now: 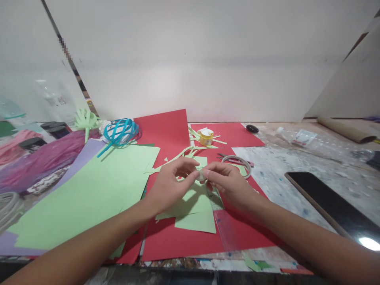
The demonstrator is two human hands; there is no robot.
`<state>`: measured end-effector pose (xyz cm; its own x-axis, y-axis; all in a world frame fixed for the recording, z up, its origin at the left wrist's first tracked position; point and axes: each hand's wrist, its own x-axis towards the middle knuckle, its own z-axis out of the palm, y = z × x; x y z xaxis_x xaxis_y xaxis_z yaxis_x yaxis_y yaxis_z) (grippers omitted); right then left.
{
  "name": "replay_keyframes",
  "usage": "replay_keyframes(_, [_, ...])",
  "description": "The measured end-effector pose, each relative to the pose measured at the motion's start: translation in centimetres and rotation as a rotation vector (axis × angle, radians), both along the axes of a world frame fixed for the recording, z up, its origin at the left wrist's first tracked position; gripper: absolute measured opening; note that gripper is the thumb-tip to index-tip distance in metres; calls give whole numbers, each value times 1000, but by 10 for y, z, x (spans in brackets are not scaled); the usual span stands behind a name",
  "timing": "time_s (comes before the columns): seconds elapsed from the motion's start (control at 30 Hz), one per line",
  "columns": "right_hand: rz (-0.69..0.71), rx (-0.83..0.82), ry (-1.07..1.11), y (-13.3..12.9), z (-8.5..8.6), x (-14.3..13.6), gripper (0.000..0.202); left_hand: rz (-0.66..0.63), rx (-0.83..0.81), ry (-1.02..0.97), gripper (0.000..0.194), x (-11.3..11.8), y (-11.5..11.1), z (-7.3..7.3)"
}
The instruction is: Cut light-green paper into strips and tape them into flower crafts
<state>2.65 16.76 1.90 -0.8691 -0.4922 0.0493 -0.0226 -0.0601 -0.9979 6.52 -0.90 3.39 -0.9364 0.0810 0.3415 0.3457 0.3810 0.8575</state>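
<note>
My left hand (175, 178) and my right hand (224, 178) meet at the middle, over the light green paper pieces (192, 202) on red sheets (175, 245). Between their fingertips is a small pale, roundish object (201, 176), pinched from both sides; what it is made of is too small to tell. Just behind my right hand lie a pale ring (249, 168) like a tape roll and scissors (221, 156), partly hidden. Thin green strips (178, 154) spread behind my left hand.
Large green sheets (89, 186) and a blue strip ball (121, 132) are at left. A yellow jar (206, 137) stands at the back. On the right lie a phone (326, 206), a plastic bottle (311, 138) and a cardboard tube (344, 130).
</note>
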Motion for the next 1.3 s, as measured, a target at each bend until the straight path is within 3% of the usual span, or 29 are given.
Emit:
replay_keyframes(0.13, [61, 39, 42, 2, 2, -1, 18, -19, 99, -57, 17, -3, -2, 1])
replay_keyframes(0.3, [89, 48, 53, 2, 4, 0, 14, -42, 110, -68, 17, -3, -3, 1])
replay_keyframes(0.43, [97, 33, 18, 2, 2, 0, 14, -26, 12, -14, 15, -1, -3, 1])
replay_keyframes(0.53, [112, 23, -17, 2, 0, -1, 13, 31, -145, 155, 5, 1, -3, 2])
replay_keyframes(0.63, [63, 24, -35, 1, 0, 0, 15, 88, -291, 352, 6, 3, -2, 3])
replay_keyframes(0.77, [-20, 22, 25, 0, 3, 1, 19, 101, -360, 432, 9, 2, -2, 3])
replay_keyframes(1.0, [-42, 86, 155, -2, 9, 4, 16, 92, -332, 472, 8, -1, -3, 1])
replay_keyframes(1.3, [-137, 313, 416, 1, 9, 9, 10, 75, -320, 451, 10, 0, -3, 0])
